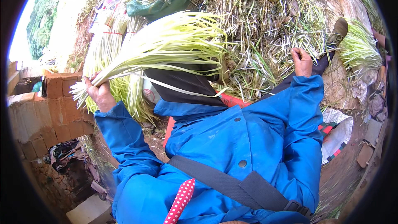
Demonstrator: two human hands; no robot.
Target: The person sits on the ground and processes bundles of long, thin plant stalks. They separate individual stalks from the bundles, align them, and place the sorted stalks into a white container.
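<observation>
My left hand (pixel 101 95) grips a large loose bunch of blanched chives (pixel 168 49) near its white stem ends. The pale yellow leaves fan out to the right, over my dark trouser leg (pixel 183 84), and one long leaf droops below the others. My right hand (pixel 302 63) is raised at the right above my other leg, fingers curled and thumb against the forefinger, with nothing visible in it. Behind the held bunch lie chive bundles (pixel 104 43) tied with red bands, their yellow leaf ends hanging below my left wrist.
A heap of dry leaf trimmings (pixel 264 34) spreads ahead of me, beside a green sack (pixel 152 7). Another chive bunch (pixel 359 48) lies far right, near another person's arm (pixel 379 39). A brick wall (pixel 59 109) stands left; a white patterned bag (pixel 334 140) lies right.
</observation>
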